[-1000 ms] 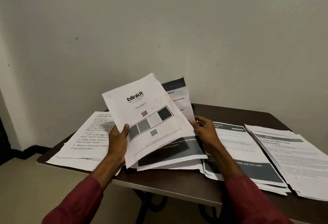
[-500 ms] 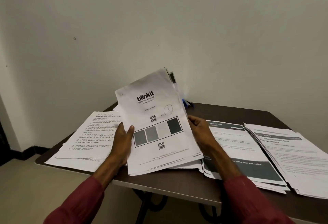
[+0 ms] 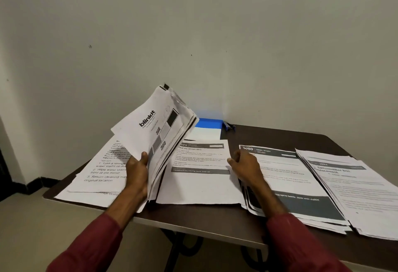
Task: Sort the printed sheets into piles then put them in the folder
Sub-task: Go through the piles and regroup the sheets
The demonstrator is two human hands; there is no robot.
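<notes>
Head view: the left hand (image 3: 137,172) holds a thick stack of printed sheets (image 3: 158,129) raised off the tabletop (image 3: 215,222) and tilted to the left. Its grip is clamped on the stack's lower edge, with the thumb across the front sheet, which carries the word "blinkit", QR codes and grey squares. The far edges of the stack fan apart.

The right hand (image 3: 245,166) lies low at the right edge of a single sheet (image 3: 200,183) headed "Peel the Onion skin", which lies flat at the middle of the tabletop. The fingers of that grip are loosely curled. Whether they pinch the sheet's edge or only touch it I cannot tell.

Just right of this hand lies a pile (image 3: 290,177) with a dark header marked "3080", and beside that another pile (image 3: 355,187) at the right end. A left pile (image 3: 103,170) with numbered lines sits partly behind the raised stack.

A blue folder (image 3: 210,123) lies at the back near the wall, with a small blue object (image 3: 228,125) next to it. Both sleeves are dark red.
</notes>
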